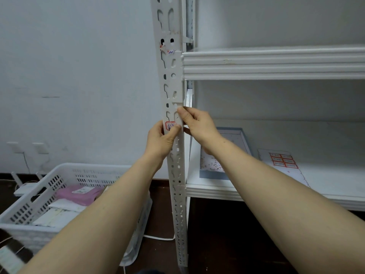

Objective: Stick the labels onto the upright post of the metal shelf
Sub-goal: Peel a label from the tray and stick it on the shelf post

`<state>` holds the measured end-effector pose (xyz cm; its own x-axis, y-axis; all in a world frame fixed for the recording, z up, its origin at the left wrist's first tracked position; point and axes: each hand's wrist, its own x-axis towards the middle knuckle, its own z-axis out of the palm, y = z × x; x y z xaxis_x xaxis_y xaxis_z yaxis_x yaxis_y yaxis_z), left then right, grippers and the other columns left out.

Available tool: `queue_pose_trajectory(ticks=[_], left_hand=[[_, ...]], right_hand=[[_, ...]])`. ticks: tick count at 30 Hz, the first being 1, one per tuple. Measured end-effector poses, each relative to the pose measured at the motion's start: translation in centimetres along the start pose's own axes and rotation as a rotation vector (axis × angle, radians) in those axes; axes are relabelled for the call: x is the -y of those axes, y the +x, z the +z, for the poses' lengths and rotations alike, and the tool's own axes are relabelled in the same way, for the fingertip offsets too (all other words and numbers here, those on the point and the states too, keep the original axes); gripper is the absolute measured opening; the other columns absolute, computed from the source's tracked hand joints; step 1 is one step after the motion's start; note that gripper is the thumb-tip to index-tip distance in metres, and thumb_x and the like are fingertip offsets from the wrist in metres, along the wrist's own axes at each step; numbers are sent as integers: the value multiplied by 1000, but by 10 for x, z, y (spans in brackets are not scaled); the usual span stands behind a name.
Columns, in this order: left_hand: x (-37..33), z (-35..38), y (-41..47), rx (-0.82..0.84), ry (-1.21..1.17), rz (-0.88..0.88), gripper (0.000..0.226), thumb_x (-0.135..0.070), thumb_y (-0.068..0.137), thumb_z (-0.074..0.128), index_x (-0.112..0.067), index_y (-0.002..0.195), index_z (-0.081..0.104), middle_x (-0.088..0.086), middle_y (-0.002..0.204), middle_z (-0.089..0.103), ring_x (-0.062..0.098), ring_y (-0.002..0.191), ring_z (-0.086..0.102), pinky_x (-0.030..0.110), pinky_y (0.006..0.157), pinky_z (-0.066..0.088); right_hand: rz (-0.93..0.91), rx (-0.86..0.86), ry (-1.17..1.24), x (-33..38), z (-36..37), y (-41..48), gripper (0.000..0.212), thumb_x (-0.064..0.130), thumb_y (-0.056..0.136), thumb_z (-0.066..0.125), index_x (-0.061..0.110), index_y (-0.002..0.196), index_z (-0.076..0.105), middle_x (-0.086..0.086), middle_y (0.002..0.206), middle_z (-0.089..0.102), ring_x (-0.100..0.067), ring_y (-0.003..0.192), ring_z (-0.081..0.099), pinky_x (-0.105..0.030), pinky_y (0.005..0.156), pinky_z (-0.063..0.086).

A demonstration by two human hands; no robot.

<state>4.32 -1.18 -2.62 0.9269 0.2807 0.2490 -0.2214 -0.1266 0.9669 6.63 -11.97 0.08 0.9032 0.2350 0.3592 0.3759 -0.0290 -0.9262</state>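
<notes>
Two hands up on the upright post, one on each side of it. The left hand pinches one red-bordered label flat against the post's front face, with the thumb across the label's right edge and the fingers wrapped round behind. The right hand sits just above and to the right, thumb and fingers clamped on the post's edge. Higher up the same post is one torn label remnant with blue scribble, beside the upper shelf beam.

On the lower shelf lie two things: a shallow blue-grey box with specks of scrap in it, and a label sheet carrying what looks like six red-bordered labels in two columns, though that is soft at this range. On the floor to the left is one white slotted basket with one pink package among pale packets. Two wall sockets sit above it.
</notes>
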Motion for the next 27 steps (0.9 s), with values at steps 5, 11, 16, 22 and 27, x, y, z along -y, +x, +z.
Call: queue_pose_trajectory(ticks=[5,11,16,22,27], left_hand=[[1,3,1,-52,189,96,8,-17,89,58,-13,95,54,-8,76,55,4,68,51,20,63,43],[0,3,2,-49,385,144,19,-26,85,54,-10,96,49,-7,76,51,16,72,50,29,61,38],[-2,5,-5,-68,586,201,26,-27,90,50,-10,108,41,-4,83,50,21,76,48,31,60,34],[2,-3,-6,-19,556,247,28,-28,94,44,-12,117,42,-2,91,52,23,82,50,30,69,36],[2,-3,-4,-22,539,233,25,-32,92,47,-15,111,44,-8,82,51,19,78,50,29,62,35]], right_hand=[[-7,-6,10,-2,0,2,18,34,94,53,31,83,66,-19,105,68,-39,105,60,-54,93,49],[-18,-13,13,-7,0,4,19,36,93,54,29,81,68,-22,102,68,-42,104,60,-57,92,48],[-6,-4,30,-4,-1,2,16,29,95,52,25,89,66,-8,99,70,-29,102,65,-48,95,50],[-9,7,20,-2,-2,1,17,30,96,51,26,88,66,-8,97,70,-30,102,65,-49,94,50],[-6,0,32,-2,-1,0,16,29,96,51,27,88,65,-4,96,70,-28,102,65,-48,94,50]])
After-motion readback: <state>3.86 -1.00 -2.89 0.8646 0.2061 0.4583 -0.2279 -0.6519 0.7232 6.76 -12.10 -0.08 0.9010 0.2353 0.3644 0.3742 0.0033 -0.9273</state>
